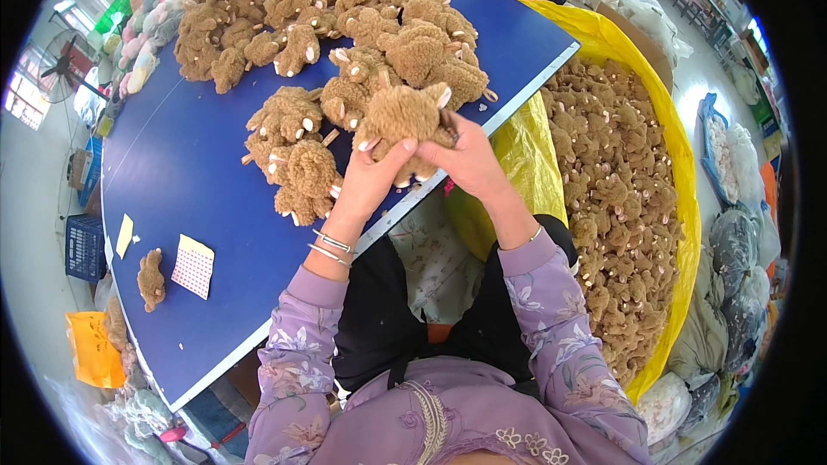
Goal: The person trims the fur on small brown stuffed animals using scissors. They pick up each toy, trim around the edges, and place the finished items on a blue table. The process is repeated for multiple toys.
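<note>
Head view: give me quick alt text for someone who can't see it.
Both hands, left hand and right hand, hold one fuzzy brown plush toy above the edge of a blue table. More brown plush toys are heaped on the table, and a yellow bag at the person's right is full of them.

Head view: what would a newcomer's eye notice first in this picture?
First, the brown plush toy held up by both hands, left hand and right hand, at the blue table's edge. Behind it a heap of similar toys covers the table, and on the right a big yellow bag is full of them.
</note>
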Demonstrator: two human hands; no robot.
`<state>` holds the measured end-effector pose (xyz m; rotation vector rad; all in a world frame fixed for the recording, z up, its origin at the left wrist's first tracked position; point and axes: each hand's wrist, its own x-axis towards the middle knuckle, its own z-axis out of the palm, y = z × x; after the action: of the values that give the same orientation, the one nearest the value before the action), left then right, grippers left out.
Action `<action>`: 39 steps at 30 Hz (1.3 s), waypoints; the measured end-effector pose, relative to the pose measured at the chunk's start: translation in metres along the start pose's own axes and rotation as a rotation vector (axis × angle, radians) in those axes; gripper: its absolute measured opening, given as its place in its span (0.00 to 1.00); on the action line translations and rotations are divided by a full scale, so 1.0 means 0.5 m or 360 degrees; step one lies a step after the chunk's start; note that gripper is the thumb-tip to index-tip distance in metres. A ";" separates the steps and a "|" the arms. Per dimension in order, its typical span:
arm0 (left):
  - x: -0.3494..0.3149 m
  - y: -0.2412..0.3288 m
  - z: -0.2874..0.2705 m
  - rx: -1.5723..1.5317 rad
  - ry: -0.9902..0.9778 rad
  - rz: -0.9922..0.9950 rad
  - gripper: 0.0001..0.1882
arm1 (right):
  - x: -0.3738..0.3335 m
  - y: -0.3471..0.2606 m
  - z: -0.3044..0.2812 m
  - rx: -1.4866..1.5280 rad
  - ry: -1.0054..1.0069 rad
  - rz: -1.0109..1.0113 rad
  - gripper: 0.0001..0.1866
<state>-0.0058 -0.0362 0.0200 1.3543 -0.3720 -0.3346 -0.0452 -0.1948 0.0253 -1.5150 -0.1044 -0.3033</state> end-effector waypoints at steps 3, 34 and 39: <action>0.007 -0.008 -0.012 -0.0289 -0.0037 0.0019 0.20 | 0.007 0.007 -0.016 -0.0185 0.0009 0.0011 0.21; 0.034 -0.015 -0.042 -0.1029 0.0267 -0.0191 0.16 | -0.022 -0.021 0.033 -0.0513 0.0173 -0.0362 0.09; 0.028 -0.007 -0.035 -0.1014 0.0231 -0.0284 0.16 | -0.009 -0.005 0.040 -0.0833 0.0233 -0.0623 0.12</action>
<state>0.0144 -0.0275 0.0143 0.7782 -0.0102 -0.4537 -0.0479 -0.1744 0.0276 -1.9810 -0.2183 -0.8013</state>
